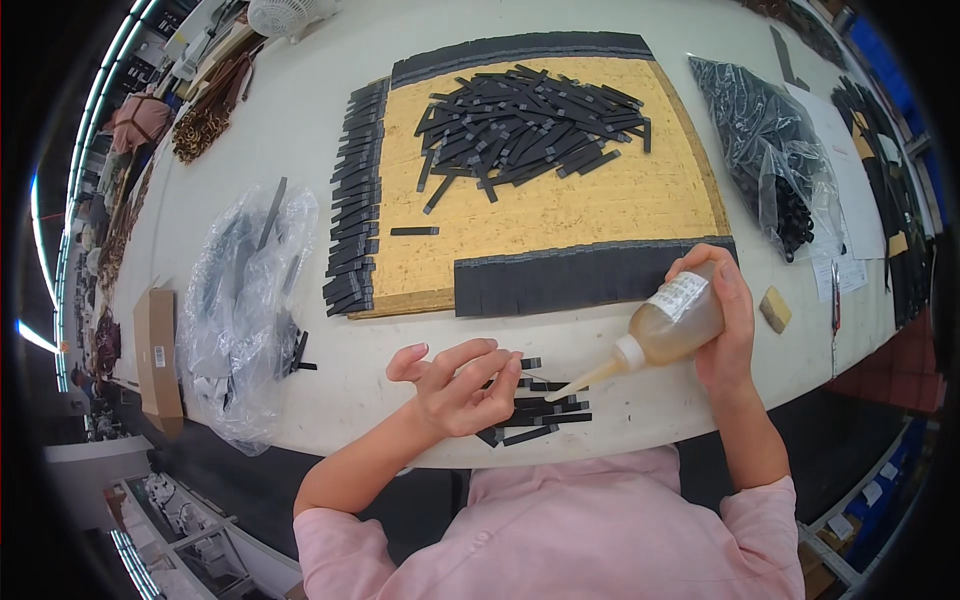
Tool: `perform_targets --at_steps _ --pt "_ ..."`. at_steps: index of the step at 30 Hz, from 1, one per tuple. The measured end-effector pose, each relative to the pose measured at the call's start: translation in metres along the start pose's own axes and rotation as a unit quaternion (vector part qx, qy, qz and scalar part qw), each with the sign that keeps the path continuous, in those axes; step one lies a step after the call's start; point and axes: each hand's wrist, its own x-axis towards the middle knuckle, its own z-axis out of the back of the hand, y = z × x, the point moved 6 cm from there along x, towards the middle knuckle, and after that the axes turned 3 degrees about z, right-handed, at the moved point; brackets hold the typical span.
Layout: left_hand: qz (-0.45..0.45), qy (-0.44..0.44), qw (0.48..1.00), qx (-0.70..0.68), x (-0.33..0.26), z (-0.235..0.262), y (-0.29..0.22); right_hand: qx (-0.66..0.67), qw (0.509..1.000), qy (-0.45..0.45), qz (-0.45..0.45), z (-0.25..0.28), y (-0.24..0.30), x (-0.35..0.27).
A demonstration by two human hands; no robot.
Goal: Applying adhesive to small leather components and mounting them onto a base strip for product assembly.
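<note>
Head view: I see a small row of black strips at the white table's near edge. My right hand grips a squeeze glue bottle, nozzle tipped onto them. My left hand presses the strips, fingers loosely curled, holding nothing. Beyond lies a cork board heaped with more strips.

A yellow board lies on the white worktop, heaped with black strips. Clear plastic bags sit left and right, a cardboard box at the left edge.
</note>
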Motion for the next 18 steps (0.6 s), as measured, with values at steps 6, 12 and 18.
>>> perform_targets --at_steps 6,12,18 --pt "-0.018 0.026 0.999 0.001 -0.0045 -0.0003 -0.0019 0.02 0.998 -0.064 0.014 0.0019 0.0031 -0.0003" --pt "-0.005 0.006 1.0 0.019 -0.0012 -0.0005 -0.002 -0.011 0.998 -0.049 0.031 -0.0009 0.0038 -0.0017" --pt "-0.002 0.01 1.0 0.019 0.0002 -0.0009 -0.0017 -0.021 0.999 -0.04 0.03 -0.0014 0.0022 -0.0009"
